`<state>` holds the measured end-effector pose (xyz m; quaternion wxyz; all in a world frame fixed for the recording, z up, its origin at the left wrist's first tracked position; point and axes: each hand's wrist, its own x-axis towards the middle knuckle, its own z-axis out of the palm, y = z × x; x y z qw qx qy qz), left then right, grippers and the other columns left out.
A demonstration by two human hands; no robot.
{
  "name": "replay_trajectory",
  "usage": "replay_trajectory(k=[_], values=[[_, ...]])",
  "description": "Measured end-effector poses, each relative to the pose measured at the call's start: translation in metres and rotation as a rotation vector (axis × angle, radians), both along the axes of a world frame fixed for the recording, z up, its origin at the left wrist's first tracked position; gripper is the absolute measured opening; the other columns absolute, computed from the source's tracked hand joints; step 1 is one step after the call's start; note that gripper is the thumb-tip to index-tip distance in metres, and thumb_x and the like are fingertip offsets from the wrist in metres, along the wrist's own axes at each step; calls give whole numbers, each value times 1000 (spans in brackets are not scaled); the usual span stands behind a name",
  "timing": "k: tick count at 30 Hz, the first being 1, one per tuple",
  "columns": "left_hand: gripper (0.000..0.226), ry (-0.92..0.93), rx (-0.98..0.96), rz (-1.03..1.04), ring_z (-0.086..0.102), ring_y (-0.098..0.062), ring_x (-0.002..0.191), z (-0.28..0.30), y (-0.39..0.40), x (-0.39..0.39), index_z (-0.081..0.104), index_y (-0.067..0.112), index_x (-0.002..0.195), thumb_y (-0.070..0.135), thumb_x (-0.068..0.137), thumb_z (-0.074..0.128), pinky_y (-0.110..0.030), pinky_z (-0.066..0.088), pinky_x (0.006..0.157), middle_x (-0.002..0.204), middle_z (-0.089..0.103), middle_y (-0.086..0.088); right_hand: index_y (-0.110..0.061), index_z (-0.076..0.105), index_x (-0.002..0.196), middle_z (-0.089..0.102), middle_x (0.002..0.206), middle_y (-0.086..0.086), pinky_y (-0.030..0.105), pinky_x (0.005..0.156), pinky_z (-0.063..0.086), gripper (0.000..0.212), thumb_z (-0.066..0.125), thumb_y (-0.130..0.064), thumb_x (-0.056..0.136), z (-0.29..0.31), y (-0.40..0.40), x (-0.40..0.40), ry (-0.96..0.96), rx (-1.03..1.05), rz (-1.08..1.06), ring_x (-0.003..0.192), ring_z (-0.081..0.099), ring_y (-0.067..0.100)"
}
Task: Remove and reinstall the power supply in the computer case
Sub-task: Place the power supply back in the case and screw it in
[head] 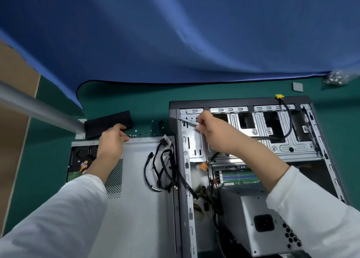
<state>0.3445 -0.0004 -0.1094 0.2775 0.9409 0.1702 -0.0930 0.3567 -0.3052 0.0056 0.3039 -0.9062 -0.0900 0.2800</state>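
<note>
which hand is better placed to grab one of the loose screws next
Left. The left hand already rests beside the loose screws on the green mat, while the right hand grips the screwdriver over the computer case.

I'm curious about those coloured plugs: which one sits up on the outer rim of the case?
The yellow connector, perched on the computer case's far top edge at the end of a black cable. The orange connector hangs lower, inside the case beside the memory sticks.

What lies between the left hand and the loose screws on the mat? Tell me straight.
Nothing visible does. The left hand reaches over the top edge of the removed side panel, and its fingertips sit right beside the small screws on the green mat. The black block lies just behind the fingers, not between them and the screws.
</note>
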Motion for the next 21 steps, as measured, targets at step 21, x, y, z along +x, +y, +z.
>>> replay_trajectory(k=[21], values=[[26,-60,-1621,268,70,-10,86,200,-274,-137,56,5,108,15,85,61,-18,53,71,102,73,-3,-18,60,97,71,81,-2,18,72,52,31,72,2,77,114,-112,-124,-123,972,-280,78,67,11]])
